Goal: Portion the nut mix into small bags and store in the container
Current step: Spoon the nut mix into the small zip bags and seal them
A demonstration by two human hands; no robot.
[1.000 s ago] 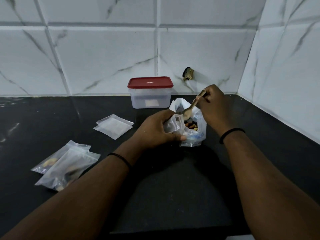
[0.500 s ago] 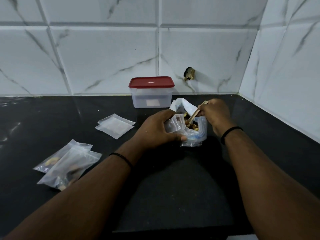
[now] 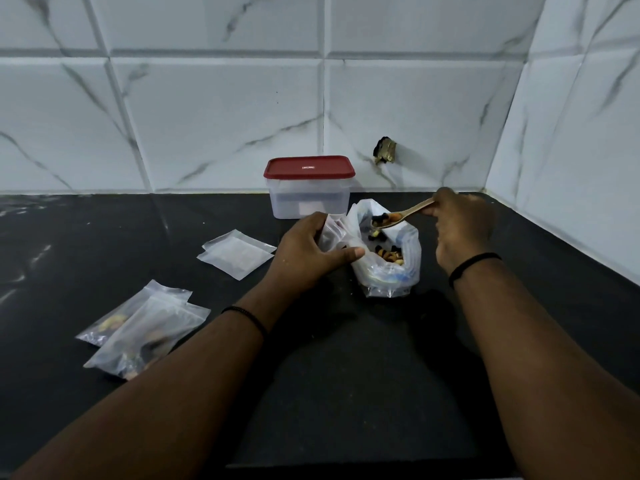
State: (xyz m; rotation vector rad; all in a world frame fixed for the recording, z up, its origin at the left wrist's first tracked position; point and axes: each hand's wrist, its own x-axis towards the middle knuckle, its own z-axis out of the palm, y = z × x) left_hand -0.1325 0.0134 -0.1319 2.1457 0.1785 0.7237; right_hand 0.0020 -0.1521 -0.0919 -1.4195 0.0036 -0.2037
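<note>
Left hand (image 3: pixel 308 251) grips a small bag (image 3: pixel 332 233); right hand (image 3: pixel 460 226) holds a loaded spoon (image 3: pixel 398 216) above the nut bag (image 3: pixel 391 265) between them.

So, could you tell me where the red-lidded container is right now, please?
The container stands at the back of the counter against the tiled wall, just behind the open nut bag and the left hand.

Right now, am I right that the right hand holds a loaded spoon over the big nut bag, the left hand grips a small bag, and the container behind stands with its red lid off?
Not quite: the head view shows the red lid closed on the container. The rest holds: the right hand holds the loaded spoon over the big nut bag, and the left hand grips a small bag.
</note>
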